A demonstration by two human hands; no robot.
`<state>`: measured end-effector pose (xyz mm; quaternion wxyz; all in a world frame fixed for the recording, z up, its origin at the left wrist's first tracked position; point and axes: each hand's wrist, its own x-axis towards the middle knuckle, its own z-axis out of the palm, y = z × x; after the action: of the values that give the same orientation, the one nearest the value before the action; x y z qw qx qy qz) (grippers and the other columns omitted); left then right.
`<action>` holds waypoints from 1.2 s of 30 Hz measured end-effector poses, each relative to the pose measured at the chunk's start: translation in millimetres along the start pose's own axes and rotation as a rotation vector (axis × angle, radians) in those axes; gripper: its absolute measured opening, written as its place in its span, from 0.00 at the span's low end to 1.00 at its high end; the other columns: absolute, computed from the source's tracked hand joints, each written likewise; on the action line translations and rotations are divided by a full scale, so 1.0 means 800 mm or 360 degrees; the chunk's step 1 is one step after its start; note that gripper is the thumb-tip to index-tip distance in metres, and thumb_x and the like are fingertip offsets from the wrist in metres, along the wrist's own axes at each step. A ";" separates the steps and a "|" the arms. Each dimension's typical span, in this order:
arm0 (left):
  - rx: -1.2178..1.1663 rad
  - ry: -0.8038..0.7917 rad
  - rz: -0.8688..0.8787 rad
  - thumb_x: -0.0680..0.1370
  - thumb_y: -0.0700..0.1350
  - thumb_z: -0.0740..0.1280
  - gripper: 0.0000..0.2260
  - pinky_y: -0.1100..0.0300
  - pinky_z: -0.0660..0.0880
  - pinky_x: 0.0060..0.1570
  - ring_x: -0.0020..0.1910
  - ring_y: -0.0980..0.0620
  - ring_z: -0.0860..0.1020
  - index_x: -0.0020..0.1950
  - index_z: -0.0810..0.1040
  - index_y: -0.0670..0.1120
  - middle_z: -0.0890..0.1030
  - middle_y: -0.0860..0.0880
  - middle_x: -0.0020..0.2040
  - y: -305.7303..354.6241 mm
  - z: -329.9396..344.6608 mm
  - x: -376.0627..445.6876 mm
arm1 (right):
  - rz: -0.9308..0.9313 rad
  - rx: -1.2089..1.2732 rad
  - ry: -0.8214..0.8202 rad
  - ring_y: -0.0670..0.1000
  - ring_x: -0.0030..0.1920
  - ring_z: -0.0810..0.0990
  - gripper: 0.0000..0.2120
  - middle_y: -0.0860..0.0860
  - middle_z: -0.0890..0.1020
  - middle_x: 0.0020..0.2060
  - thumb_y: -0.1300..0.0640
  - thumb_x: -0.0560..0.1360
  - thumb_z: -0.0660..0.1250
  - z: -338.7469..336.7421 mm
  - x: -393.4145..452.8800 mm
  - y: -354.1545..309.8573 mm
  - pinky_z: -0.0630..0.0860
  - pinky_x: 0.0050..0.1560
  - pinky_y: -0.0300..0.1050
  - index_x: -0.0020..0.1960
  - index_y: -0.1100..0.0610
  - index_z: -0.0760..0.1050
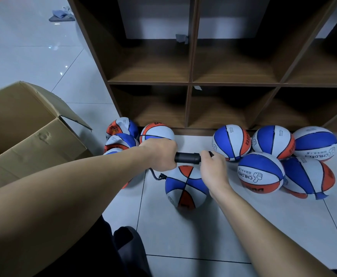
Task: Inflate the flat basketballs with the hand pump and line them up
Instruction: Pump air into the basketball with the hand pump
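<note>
A black hand pump (187, 157) lies level above the floor. My left hand (159, 154) grips its barrel end, and my right hand (213, 169) grips the handle end. A thin black hose (156, 176) curves from the pump down to a red, white and blue basketball (185, 186) on the tiles just below my hands. Several round inflated balls (260, 172) cluster to the right by the shelf foot. Several crumpled flat balls (121, 136) are piled to the left, partly hidden behind my left forearm.
A brown wooden cubby shelf (189, 82) stands right behind the balls. An open cardboard box (29, 136) sits at the left. My dark-clothed knee (127, 248) is at the bottom. Grey cloth (61, 16) lies on the floor far back left.
</note>
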<state>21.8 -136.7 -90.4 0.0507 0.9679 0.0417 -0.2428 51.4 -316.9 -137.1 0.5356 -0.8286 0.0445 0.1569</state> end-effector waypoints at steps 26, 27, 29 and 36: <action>0.0126 -0.0002 -0.0081 0.75 0.46 0.65 0.03 0.58 0.73 0.32 0.32 0.49 0.75 0.44 0.79 0.49 0.77 0.50 0.34 -0.007 0.001 -0.010 | 0.0022 0.0006 0.0107 0.53 0.32 0.67 0.16 0.50 0.69 0.29 0.57 0.81 0.60 -0.003 -0.010 0.003 0.63 0.34 0.48 0.34 0.56 0.63; 0.0115 0.0004 -0.0080 0.75 0.46 0.65 0.04 0.58 0.73 0.32 0.32 0.49 0.75 0.44 0.79 0.48 0.77 0.50 0.34 -0.005 0.001 -0.010 | 0.0012 0.0002 0.0088 0.53 0.32 0.66 0.16 0.50 0.68 0.29 0.57 0.81 0.59 -0.003 -0.010 0.002 0.63 0.34 0.48 0.35 0.55 0.63; 0.0095 0.0009 -0.0072 0.74 0.46 0.65 0.04 0.57 0.74 0.33 0.32 0.49 0.75 0.44 0.79 0.48 0.77 0.50 0.34 -0.003 0.002 -0.009 | -0.0004 0.0008 0.0054 0.53 0.32 0.65 0.16 0.50 0.67 0.29 0.57 0.81 0.59 0.000 -0.011 0.000 0.62 0.34 0.48 0.35 0.55 0.62; 0.0050 -0.0007 -0.0042 0.75 0.46 0.65 0.02 0.55 0.76 0.35 0.34 0.48 0.76 0.43 0.75 0.49 0.78 0.49 0.36 0.006 0.003 -0.007 | -0.0004 -0.0030 0.0056 0.54 0.34 0.67 0.15 0.52 0.69 0.32 0.54 0.81 0.59 0.008 -0.011 -0.003 0.66 0.37 0.51 0.37 0.57 0.65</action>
<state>16.6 -141.9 -89.6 0.0324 0.9673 0.0505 -0.2463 42.2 -310.8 -134.6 0.5271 -0.8362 0.0514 0.1422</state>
